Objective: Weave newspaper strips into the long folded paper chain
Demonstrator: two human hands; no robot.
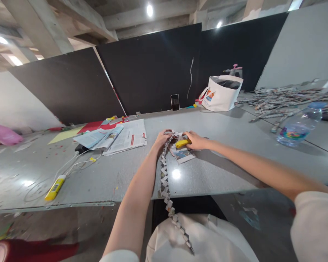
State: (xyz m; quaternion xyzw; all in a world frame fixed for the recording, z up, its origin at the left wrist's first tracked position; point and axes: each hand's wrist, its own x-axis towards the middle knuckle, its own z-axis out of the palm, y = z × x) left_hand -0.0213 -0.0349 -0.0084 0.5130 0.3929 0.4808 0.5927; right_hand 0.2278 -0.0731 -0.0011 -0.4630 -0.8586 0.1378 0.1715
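Observation:
A long zigzag chain of folded newspaper [164, 169] runs from the hands over the table edge and down onto the lap. Its upper end is in my left hand [164, 137], whose fingers are closed on it. My right hand [194, 141], also closed, holds a yellow tool [182, 143] that looks like a cutter or stapler, just right of the chain. Beneath the hands lies a small piece of printed paper [183, 155] on the grey table [207, 174].
Newspapers [131, 136] lie left, near a cabled yellow stick [55, 188]. A phone [175, 102] leans on the black partition [153, 69]. To the right are a white bag [221, 95], a water bottle [302, 125] and piled paper strips [278, 102].

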